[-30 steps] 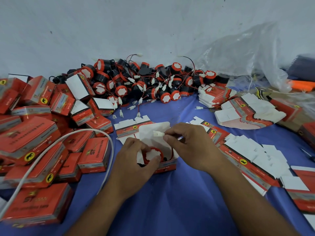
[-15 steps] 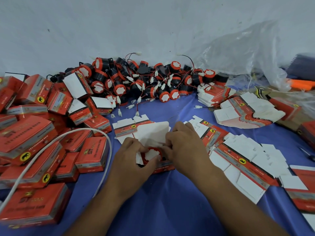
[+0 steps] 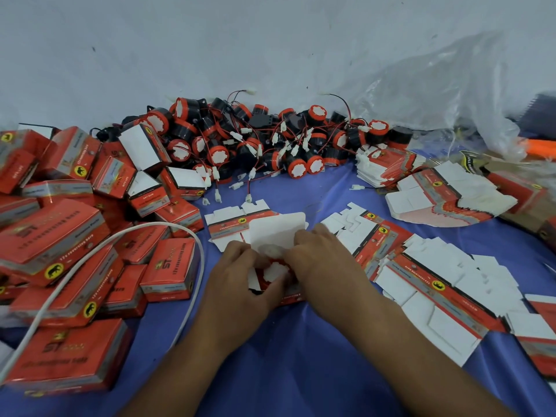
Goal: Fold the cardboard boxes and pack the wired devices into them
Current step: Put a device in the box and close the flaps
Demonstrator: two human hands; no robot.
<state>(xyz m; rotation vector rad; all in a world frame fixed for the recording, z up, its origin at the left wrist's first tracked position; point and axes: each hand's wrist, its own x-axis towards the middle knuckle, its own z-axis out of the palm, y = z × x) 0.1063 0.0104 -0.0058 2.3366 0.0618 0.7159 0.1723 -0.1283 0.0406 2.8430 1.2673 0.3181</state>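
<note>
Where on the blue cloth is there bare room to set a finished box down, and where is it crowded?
Bare cloth lies at the near edge, between packed boxes and flat cartons. A smaller patch sits between device pile and cartons. Left, back and right are crowded.

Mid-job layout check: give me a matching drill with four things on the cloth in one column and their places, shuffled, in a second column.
Column 1
1. loose devices
2. closed boxes
3. flat boxes
4. open box

Column 2
A. spread out to the right of the right hand
B. heaped against the wall
C. piled to the left of the left hand
D. between the two hands, white flap up

Pairs: 1-B, 2-C, 3-A, 4-D
</note>
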